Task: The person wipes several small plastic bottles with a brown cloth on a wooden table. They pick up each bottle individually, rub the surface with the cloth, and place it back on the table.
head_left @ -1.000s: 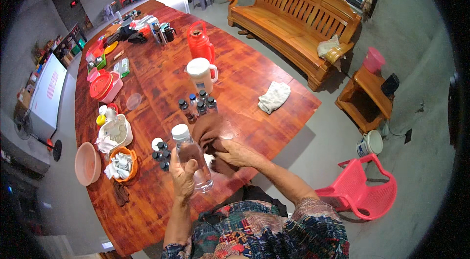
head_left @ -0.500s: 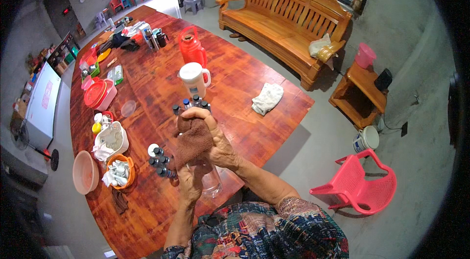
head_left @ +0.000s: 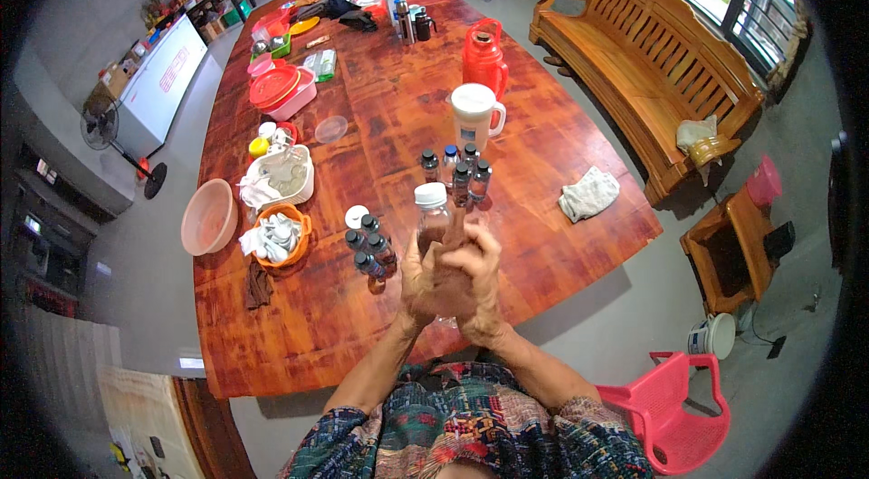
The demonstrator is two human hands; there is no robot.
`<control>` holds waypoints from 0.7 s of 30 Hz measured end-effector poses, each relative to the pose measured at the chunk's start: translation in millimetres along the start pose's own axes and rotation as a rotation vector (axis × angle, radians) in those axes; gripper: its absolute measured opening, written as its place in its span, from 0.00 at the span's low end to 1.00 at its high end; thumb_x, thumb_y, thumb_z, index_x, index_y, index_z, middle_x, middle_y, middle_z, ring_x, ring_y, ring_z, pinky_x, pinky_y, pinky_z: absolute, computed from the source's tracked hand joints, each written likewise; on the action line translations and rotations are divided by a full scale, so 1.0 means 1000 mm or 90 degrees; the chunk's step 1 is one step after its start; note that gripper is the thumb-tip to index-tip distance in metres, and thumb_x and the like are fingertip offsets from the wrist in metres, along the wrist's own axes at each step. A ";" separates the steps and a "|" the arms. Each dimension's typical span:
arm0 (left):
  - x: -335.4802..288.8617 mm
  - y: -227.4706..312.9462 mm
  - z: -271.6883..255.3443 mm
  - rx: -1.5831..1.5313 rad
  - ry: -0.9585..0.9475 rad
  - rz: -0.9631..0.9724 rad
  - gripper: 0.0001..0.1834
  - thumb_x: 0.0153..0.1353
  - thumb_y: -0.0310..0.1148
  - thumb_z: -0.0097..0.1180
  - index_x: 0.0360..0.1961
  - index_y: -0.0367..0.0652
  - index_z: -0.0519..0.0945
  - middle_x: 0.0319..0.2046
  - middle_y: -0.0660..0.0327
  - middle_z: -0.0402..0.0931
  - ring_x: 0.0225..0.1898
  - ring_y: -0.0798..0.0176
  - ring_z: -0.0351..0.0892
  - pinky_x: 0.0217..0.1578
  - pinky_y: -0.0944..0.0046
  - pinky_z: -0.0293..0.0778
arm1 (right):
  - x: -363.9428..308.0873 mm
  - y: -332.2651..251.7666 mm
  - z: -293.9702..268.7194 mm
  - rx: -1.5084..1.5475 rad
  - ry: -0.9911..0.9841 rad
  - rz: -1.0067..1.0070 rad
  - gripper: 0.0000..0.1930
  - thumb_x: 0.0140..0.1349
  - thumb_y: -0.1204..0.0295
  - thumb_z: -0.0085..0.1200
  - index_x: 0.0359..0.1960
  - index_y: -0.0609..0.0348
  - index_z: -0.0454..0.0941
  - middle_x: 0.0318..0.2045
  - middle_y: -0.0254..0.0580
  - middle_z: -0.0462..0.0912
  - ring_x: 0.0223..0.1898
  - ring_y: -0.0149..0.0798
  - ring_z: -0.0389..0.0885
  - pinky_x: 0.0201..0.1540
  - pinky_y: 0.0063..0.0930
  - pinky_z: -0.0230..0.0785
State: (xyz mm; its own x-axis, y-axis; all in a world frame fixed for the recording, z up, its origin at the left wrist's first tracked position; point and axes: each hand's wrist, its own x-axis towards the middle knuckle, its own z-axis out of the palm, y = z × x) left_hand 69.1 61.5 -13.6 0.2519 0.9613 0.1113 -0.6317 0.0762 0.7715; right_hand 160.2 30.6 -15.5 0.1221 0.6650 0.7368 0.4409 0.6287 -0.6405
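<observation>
A clear bottle with a white cap (head_left: 431,196) stands roughly upright between my hands, held a little above the table's near edge. My left hand (head_left: 417,287) is closed around its left side. My right hand (head_left: 480,275) grips a brown cloth (head_left: 451,291) pressed against the bottle's body, which is partly hidden by fingers and cloth. Beyond my hands stands a group of small dark-capped bottles (head_left: 460,178). To the left is another cluster of small bottles (head_left: 373,248) next to a loose white lid (head_left: 358,216).
Farther back are a white-lidded jug (head_left: 473,112) and a red thermos (head_left: 484,58). A white cloth (head_left: 589,195) lies at right. Along the left edge stand an orange basket of white spoons (head_left: 279,238), a white basket (head_left: 294,189) and a pale pink basin (head_left: 209,217). A pink chair (head_left: 674,411) stands right.
The brown cloth has moved down from the bottle's top to its body, so the white cap now shows. My view has turned leftward.
</observation>
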 end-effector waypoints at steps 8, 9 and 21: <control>-0.017 -0.001 -0.010 0.229 -0.147 -0.050 0.32 0.56 0.38 0.59 0.58 0.36 0.61 0.46 0.62 0.71 0.48 0.67 0.70 0.50 0.66 0.67 | 0.062 -0.015 -0.035 0.736 0.162 0.294 0.18 0.64 0.57 0.41 0.46 0.59 0.65 0.40 0.44 0.73 0.40 0.36 0.75 0.44 0.31 0.71; -0.018 0.000 -0.011 0.246 -0.163 -0.062 0.32 0.56 0.37 0.59 0.58 0.36 0.62 0.46 0.62 0.71 0.48 0.67 0.70 0.50 0.66 0.67 | 0.063 -0.008 -0.039 0.721 0.006 0.210 0.15 0.61 0.61 0.48 0.41 0.61 0.70 0.39 0.45 0.75 0.41 0.38 0.75 0.44 0.31 0.70; -0.019 0.017 -0.014 0.347 -0.308 -0.253 0.23 0.51 0.36 0.61 0.45 0.35 0.71 0.41 0.60 0.71 0.38 0.72 0.71 0.38 0.69 0.71 | 0.062 0.017 -0.056 0.751 -0.136 0.396 0.06 0.56 0.73 0.47 0.26 0.63 0.74 0.29 0.39 0.76 0.30 0.32 0.76 0.35 0.23 0.68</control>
State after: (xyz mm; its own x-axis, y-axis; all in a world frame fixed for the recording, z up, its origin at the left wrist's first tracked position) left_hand 43.3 48.3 -12.0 0.7472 0.6606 -0.0729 -0.0167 0.1284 0.9916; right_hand 224.4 59.6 31.2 -0.1663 0.9455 0.2798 -0.6705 0.0997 -0.7352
